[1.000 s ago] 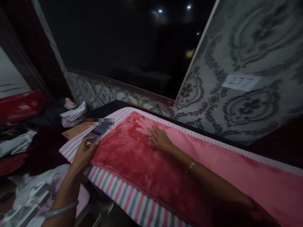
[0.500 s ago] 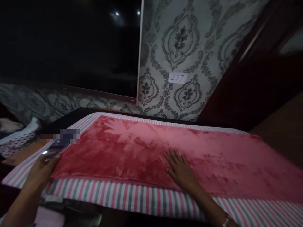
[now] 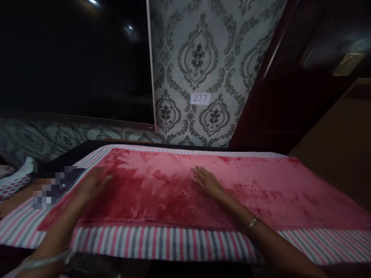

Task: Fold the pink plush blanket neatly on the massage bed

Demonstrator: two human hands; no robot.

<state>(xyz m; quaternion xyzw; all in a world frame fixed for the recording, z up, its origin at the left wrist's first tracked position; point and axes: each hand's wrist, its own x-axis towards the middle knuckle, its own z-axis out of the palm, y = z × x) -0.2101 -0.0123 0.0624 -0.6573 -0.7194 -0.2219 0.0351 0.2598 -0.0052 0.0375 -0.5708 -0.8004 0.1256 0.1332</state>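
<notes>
A red plush cloth [image 3: 162, 189] lies spread over a pink, grey and white striped sheet [image 3: 150, 243]. My right hand [image 3: 207, 181] rests on the middle of the plush with its fingers stretched out, holding nothing. Over the plush's left end is my left hand [image 3: 94, 185], smeared by motion; its fingers look extended and nothing shows in them. Left of that hand, a dark phone [image 3: 71, 180], partly pixelated, lies on the striped sheet. Lighter and darker brushed patches mark the plush pile.
Behind the table stands a patterned wall with a paper label [image 3: 200, 99] reading 277. A large dark television [image 3: 78, 61] hangs at upper left. A dark red door [image 3: 290, 85] is at right. Dotted fabric [image 3: 16, 185] lies at far left.
My left hand has let go of the phone and moved right onto the plush cloth. My right hand has slid slightly left and away from me. The view has shifted right.
</notes>
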